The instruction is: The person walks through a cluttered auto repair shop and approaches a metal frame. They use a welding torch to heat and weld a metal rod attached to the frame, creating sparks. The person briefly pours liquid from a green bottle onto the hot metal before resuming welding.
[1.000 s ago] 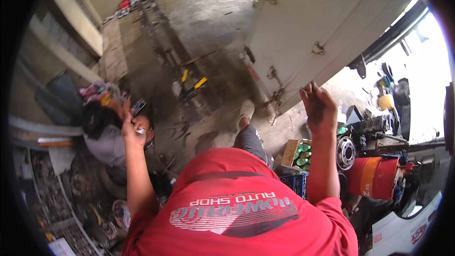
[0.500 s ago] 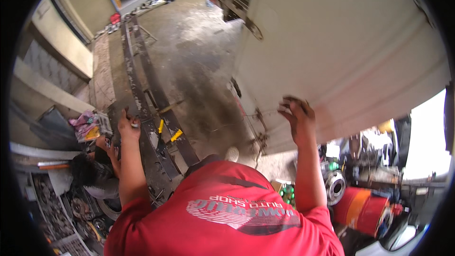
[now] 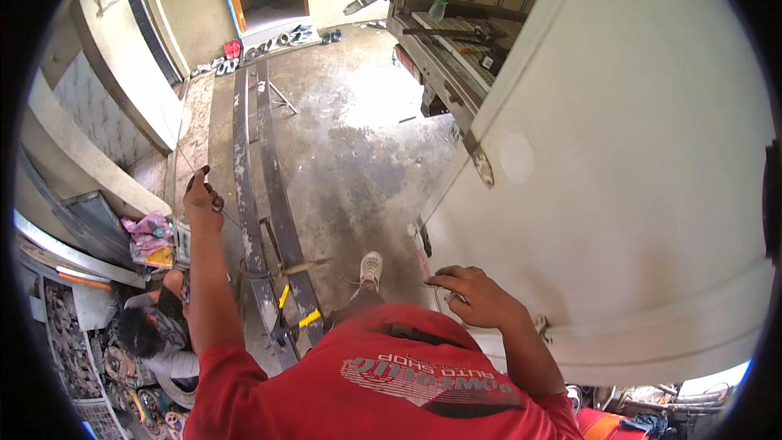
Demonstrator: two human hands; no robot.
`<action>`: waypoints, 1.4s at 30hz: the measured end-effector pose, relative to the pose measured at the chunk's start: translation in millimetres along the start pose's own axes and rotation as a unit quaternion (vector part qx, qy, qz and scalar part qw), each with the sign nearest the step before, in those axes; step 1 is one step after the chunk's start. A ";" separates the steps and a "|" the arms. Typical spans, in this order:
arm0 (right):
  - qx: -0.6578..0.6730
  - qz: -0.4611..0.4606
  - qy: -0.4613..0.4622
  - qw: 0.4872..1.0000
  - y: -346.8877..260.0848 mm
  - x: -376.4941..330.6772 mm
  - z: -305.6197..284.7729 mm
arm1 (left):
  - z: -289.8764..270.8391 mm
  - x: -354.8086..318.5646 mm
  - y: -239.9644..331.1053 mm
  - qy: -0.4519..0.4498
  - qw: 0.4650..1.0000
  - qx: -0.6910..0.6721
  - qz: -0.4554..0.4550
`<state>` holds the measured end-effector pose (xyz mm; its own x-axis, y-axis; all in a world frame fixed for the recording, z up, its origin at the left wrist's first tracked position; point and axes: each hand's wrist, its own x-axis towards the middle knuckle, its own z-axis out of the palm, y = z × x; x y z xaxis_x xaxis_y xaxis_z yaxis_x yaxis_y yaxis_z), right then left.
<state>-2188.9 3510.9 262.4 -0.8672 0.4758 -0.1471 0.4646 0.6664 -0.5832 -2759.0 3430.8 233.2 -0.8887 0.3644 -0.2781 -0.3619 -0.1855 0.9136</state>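
Gripping the lower corner edge of the big white truck door (image 3: 619, 195), my right hand (image 3: 476, 297) curls over it, fingers clenched on the panel. My left hand (image 3: 202, 200) pinches a thin wire, raised beside the long steel beams (image 3: 261, 187). Open concrete floor (image 3: 358, 130) stretches between beams and door.

We see a green plastic bottle (image 3: 441, 0) standing up in the open back of the truck, at the top. On the left, by the wall, a pink crumpled bag (image 3: 147, 231) lies next to a small yellow and orange pack (image 3: 160, 257). We see no signs or screens.
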 end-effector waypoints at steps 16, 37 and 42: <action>0.093 -0.067 -0.258 0.959 115.6 419.9 -128.4 | 111.5 210.1 -82.6 0.111 0.984 -0.101 -0.098; 0.763 -0.150 0.274 0.566 167.5 716.2 -369.4 | 403.9 274.2 -248.1 -0.474 0.790 0.295 -0.253; 0.686 -0.110 0.462 0.552 246.1 778.4 -409.4 | 450.5 368.4 -140.1 -0.601 0.707 0.337 -0.158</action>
<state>-2676.1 4280.3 331.3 -0.1186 0.9819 0.1476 -0.7554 0.0072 -0.6552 -2909.0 4002.2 136.4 0.2335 0.8781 -0.4176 0.0878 0.4087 0.9084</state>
